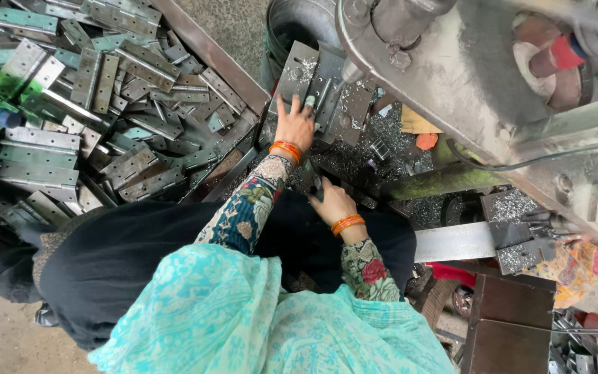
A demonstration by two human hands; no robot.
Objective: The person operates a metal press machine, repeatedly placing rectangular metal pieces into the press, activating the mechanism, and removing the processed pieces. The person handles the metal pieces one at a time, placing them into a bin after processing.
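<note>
Hinge plates (320, 86) are steadied under the drill head by the left hand (295, 125), fingers spread flat on them. The right hand (331, 204) seems closed on a dark tool; its grip cannot be told for sure. A firm hold on the plates is judged necessary next.

Grey metal hinge plates (316, 83), fanned, shavings-strewn

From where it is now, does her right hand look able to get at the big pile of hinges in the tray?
Probably not easily: the right hand is low by the machine, and the left arm lies between it and the pile of hinges.
</note>
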